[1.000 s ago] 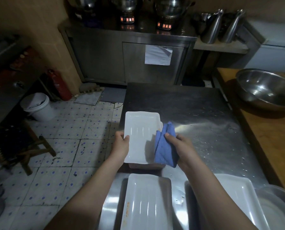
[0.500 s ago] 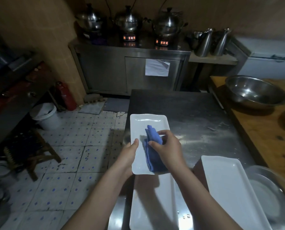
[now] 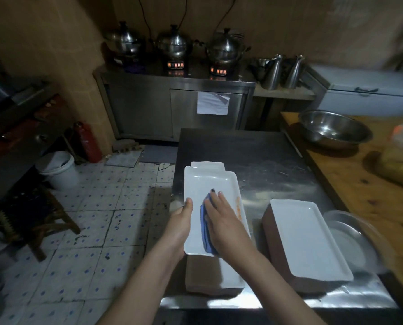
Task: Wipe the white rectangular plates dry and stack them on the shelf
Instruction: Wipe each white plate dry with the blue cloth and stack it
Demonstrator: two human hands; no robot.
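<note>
I hold a white rectangular plate (image 3: 207, 186) face up over the left edge of the steel table (image 3: 254, 156). My left hand (image 3: 181, 219) grips its left rim, thumb on top. My right hand (image 3: 221, 219) lies flat inside the plate, pressing a blue cloth (image 3: 206, 228) onto its surface. Below the held plate a stack of white plates (image 3: 231, 275) rests on the table, and another plate (image 3: 207, 165) shows just beyond the held one. A second stack of white plates (image 3: 308, 238) stands to the right.
A clear round lid or bowl (image 3: 353, 238) sits at the table's right edge. On the wooden counter (image 3: 371, 195) stand a steel bowl (image 3: 331, 129) and a bagged item (image 3: 402, 160). Pots line the far steel cabinet (image 3: 172, 102). On the tiled floor to the left are a white bucket (image 3: 59, 170) and a wooden stool (image 3: 36, 214).
The plate has gone from tilted up to lying flat and face up. My right hand moved from the plate's right edge onto its inner surface with the cloth. The view has risen.
</note>
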